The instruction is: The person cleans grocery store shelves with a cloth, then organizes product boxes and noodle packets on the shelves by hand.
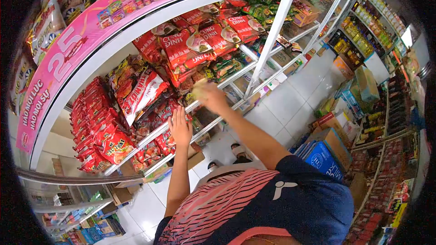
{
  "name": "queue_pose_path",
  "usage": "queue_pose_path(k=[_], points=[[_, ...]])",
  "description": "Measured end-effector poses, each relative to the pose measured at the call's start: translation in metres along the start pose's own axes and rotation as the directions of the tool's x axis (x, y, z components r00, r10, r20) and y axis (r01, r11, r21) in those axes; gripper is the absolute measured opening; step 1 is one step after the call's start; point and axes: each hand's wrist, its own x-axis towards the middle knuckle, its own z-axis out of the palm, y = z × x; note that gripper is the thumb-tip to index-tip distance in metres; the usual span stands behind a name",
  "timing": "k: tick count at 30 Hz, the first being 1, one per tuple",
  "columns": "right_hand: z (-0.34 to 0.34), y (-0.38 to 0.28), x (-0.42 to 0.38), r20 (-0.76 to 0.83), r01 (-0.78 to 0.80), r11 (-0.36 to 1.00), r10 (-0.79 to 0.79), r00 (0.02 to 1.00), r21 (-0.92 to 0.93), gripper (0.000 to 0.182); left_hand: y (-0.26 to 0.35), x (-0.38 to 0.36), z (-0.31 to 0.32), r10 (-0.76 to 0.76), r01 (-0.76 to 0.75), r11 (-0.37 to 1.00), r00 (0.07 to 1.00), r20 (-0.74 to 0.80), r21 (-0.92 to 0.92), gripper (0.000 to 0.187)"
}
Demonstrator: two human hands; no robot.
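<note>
My left hand [180,128] lies with fingers stretched out on the white front rail [152,137] of a display shelf, close to red noodle packets. Blurred by motion, my right hand [212,99] is over the same rail farther along, closed on a pale yellow cloth-like thing [200,89]. Its exact kind is smeared. Just behind that hand are stacked red "Cung Đình" noodle packets [181,51]. A large red and white noodle bag [141,91] leans on the shelf beyond my left hand. To its left stand rows of small red packets [97,127].
A pink banner [68,59] runs along the curved upper frame. A white upright post [274,31] rises to the right of my right hand. Cartons, including a blue milk box [321,159], stand on the tiled floor [290,97] beside stocked shelves [386,168].
</note>
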Motion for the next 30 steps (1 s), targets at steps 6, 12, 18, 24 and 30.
queue_pose_path(k=[6, 12, 18, 24, 30], points=[[-0.011, 0.038, 0.003, -0.159, -0.173, 0.964, 0.142, 0.977, -0.202, 0.023, -0.003, 0.000, -0.011, 0.043, -0.042, 0.999, 0.999, 0.029, -0.020, 0.062], [0.049, -0.052, -0.021, -0.035, -0.003, 0.998, 0.005, 0.999, 0.058, 0.025, -0.011, -0.004, 0.001, 0.059, -0.058, 0.998, 0.998, 0.003, -0.031, 0.063], [0.017, -0.009, -0.015, 0.000, 0.059, 0.998, -0.059, 0.998, -0.011, 0.025, -0.008, -0.003, -0.006, 0.052, -0.049, 0.995, 0.998, 0.030, -0.092, 0.064], [-0.034, 0.095, -0.001, -0.104, -0.104, 0.989, 0.093, 0.990, -0.106, 0.020, -0.002, -0.001, -0.006, 0.013, -0.015, 0.996, 1.000, -0.018, -0.091, 0.057], [0.008, 0.086, 0.018, -0.148, -0.136, 0.979, 0.114, 0.982, -0.152, 0.013, 0.002, 0.000, 0.001, -0.058, 0.047, 0.988, 0.996, -0.074, -0.146, 0.050]])
